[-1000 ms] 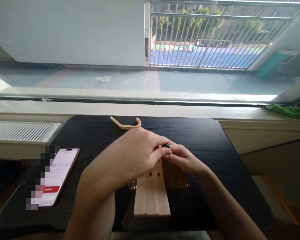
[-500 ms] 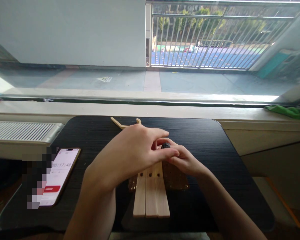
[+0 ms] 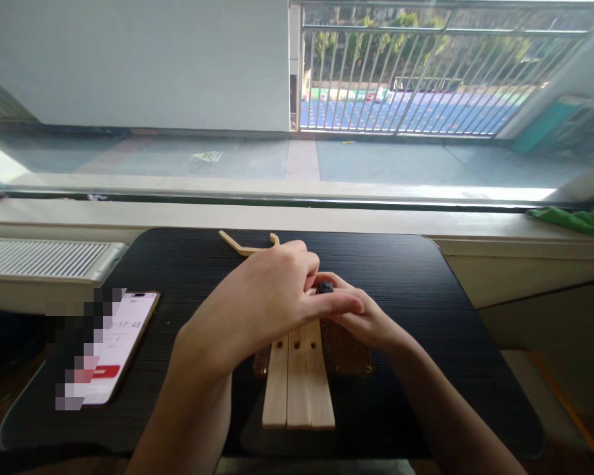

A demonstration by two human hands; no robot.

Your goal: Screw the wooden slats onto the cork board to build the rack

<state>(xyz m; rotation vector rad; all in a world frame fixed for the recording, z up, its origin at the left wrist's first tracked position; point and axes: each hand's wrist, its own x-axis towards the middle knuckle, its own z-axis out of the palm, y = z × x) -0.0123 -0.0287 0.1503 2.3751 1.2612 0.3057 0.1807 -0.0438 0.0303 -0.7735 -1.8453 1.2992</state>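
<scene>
Three pale wooden slats (image 3: 297, 389) lie side by side on the dark table, each with a small dark hole. My left hand (image 3: 267, 293) arches over their far end, fingers curled in and thumb stretched across toward the right hand. What its fingers pinch is hidden. A small, black, rounded piece (image 3: 324, 287) shows between the two hands. My right hand (image 3: 363, 316) comes in from the right, fingers closed around that black piece and close to the slats. Under the slats sits a brown, shiny, clear-wrapped block (image 3: 349, 346), partly covered.
A bent wooden piece (image 3: 242, 250) lies at the table's far edge, behind my left hand. On the left is a phone (image 3: 121, 349) with a timer on its screen. The sill carries a green cloth (image 3: 577, 221); a radiator (image 3: 49, 258) stands left of the table (image 3: 406, 409).
My left hand's stretched forefinger has curled in, and its thumb reaches slightly farther right. The black piece has shifted a little left. The right hand stays about where it was.
</scene>
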